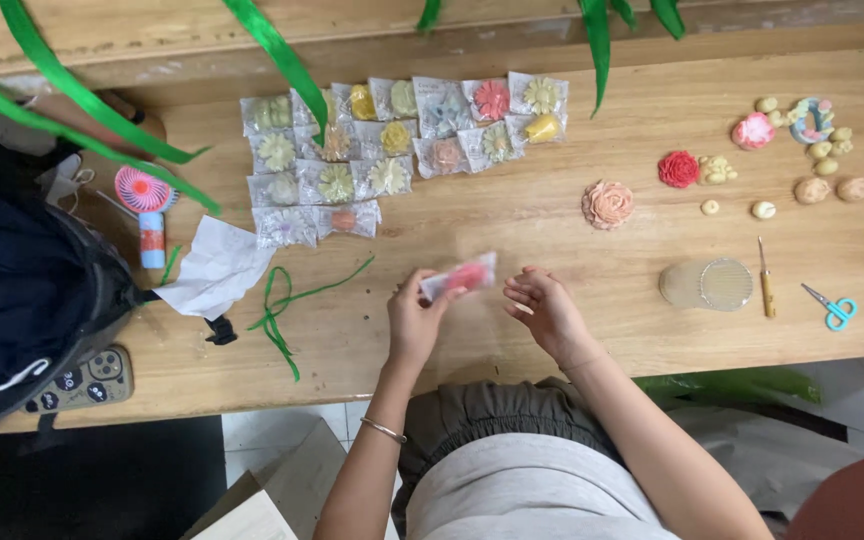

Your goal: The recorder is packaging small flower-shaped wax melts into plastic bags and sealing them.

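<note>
Right now we hold a small clear packet (460, 276) with a red piece inside, just above the near middle of the wooden table (512, 230). Its long axis runs nearly left to right, the right end tilted slightly up and away from us.

Our left hand (415, 318) pinches the packet's left end between thumb and fingertips, wrist bent, forearm rising from below with a thin bracelet (383, 430) on it. Our right hand (544, 306) is loosely open and grasps nothing, fingers curled just beside the packet's right end; we cannot tell if they touch it.

Farther back lies a cluster of bagged flowers (392, 150), roughly twenty packets in about four rows. To the right we count three loose flowers: one peach (608, 204), one red (678, 169), one pink (753, 131). One pair of blue scissors (832, 307) lies near the right edge.
</note>
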